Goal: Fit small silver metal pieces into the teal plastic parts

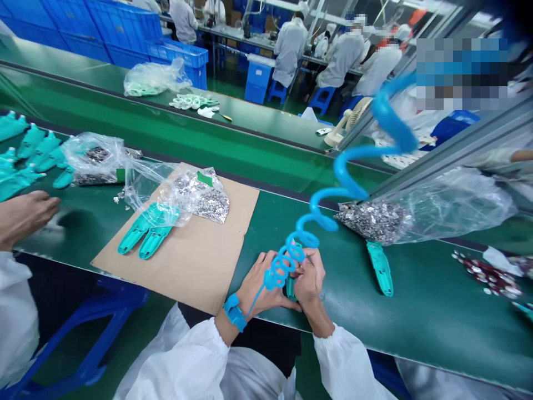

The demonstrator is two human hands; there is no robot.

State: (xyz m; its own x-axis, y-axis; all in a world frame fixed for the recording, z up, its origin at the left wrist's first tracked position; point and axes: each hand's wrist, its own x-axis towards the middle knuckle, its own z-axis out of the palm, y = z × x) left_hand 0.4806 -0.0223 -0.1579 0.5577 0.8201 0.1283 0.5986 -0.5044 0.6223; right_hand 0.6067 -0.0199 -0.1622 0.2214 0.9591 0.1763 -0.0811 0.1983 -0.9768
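My left hand [257,286] grips a teal plastic shell [290,290] at the table's near edge, its thumb along the lower end. A blue wrist strap [235,313] circles that wrist, and a coiled blue cord [322,203] rises from it, partly covering both hands. My right hand [310,278] is closed, fingers bent over the shell; whatever is between the fingertips is hidden. Two more teal shells [155,236] lie on a cardboard sheet [208,253] to the left. To the right, another single shell [380,269] rests beside a bag of small metal parts [375,221].
Bags of silvery parts [210,197] lie on and beyond the cardboard. A co-worker's hand [29,216] is at far left near many teal shells [35,147]. Dark red parts [489,275] are spread at right. A slanted metal post [437,141] stands behind.
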